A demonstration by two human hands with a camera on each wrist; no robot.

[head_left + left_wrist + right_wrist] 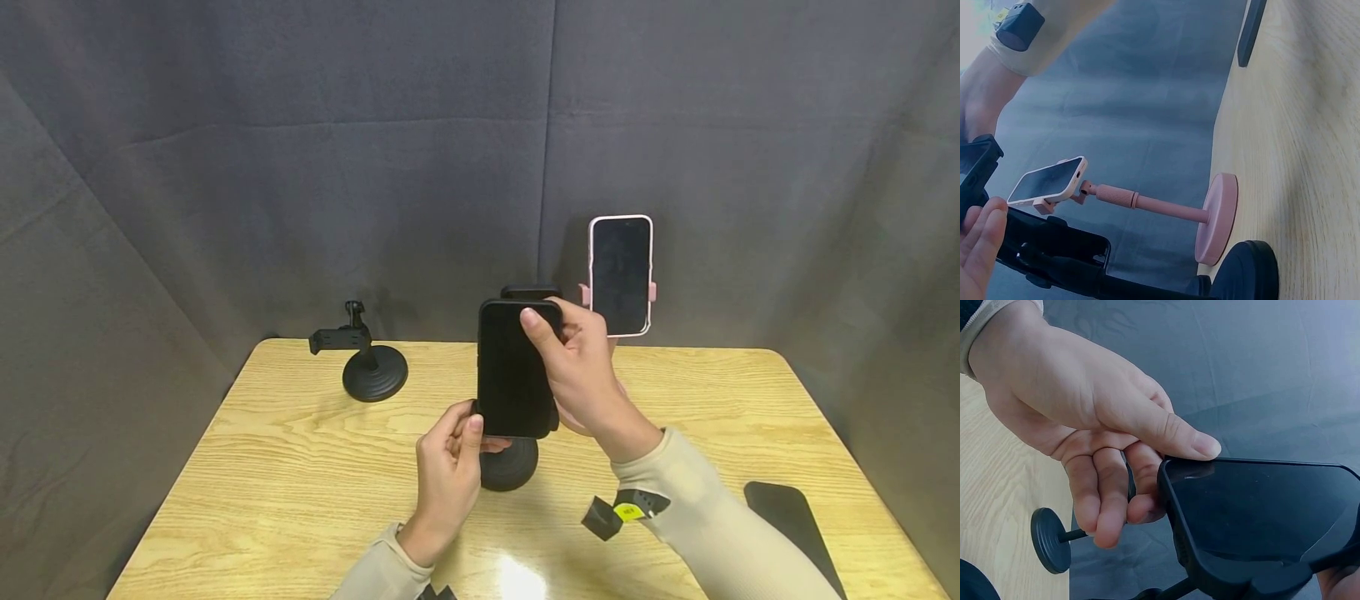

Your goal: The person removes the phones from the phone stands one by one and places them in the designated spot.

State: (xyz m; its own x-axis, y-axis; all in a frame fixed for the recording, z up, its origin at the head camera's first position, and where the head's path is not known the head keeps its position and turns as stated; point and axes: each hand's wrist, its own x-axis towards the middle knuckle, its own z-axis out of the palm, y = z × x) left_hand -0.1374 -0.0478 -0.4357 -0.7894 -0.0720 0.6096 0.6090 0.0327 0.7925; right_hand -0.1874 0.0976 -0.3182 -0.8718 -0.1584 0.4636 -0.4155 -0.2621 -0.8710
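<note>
Of three stands, one black stand [375,372] sits left of centre near the far edge of the table [262,500]; wood stretches from it to the left hand [448,479], which pinches the lower-left corner of one black phone [510,375], mid-frame, before a second black stand [512,467]. The right hand [585,367] grips the phone's upper right. Behind, one pink stand [1216,219] holds one pink-edged phone [621,275]; one dark slab [791,521] lies lower right.

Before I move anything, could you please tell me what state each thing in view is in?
Black phone: held, screen dark
Pink-rimmed phone: clamped in the pink stand, screen dark
Pink stand: upright
Left black stand: upright, holder empty
Middle black stand: upright, partly hidden
Dark slab: lying flat, partly hidden
Left hand: holding the black phone's lower corner
Right hand: gripping its upper part
</note>
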